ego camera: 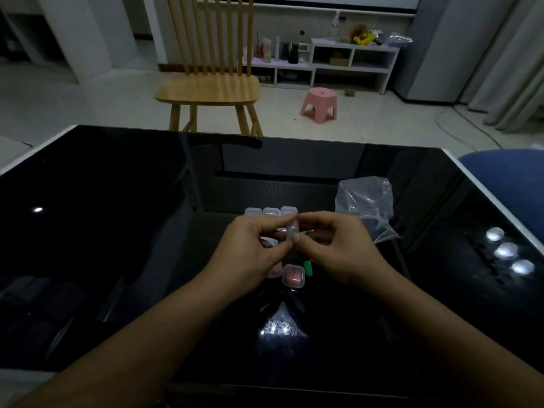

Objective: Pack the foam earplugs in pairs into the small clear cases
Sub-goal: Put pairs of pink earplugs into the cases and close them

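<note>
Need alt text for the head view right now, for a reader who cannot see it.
Both hands, left hand and right hand, pinch one small clear case above a black glass table. More clear cases, a green earplug and a plastic bag lie nearby.

Left hand [250,245] and right hand [332,245] together pinch a small clear case [291,232] above the black table [117,231].

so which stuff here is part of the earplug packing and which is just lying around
Job: held clear case, left hand, right hand, row of cases, closed case, green earplug.
Lying about: plastic bag, wooden chair, pink stool.
</note>
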